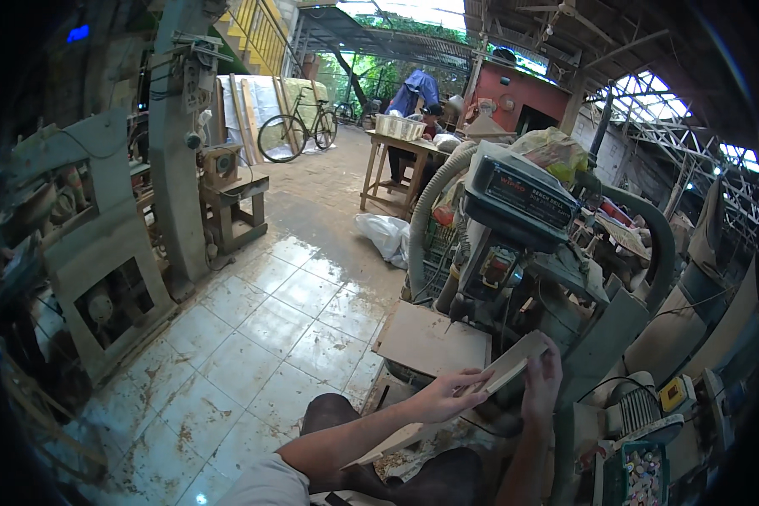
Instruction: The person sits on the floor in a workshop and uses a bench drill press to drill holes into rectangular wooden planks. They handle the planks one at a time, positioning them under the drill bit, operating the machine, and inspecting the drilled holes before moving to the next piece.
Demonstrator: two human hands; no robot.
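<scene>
A pale, flat wooden board (pixel 511 361) slants up between my two hands, just in front of the bench drill (pixel 514 198). My left hand (pixel 452 396) is closed around its lower left end, fingers on the near face. Along the board's upper right end, my right hand (pixel 543 379) grips the edge with bent fingers. Beyond my left hand lies a flat, dusty panel (pixel 434 337) at the foot of the drill. Another light wooden piece (pixel 405 440) shows below my left forearm, near my knees; part of it is hidden.
An electric motor (pixel 641 415) and a green crate of small pieces (pixel 635 474) stand at the right. Ridged hoses (pixel 434 198) curve around the drill. Machine frames (pixel 101 253) line the left. Farther off, a person sits by a wooden table (pixel 379 156); a bicycle (pixel 299 126) stands behind.
</scene>
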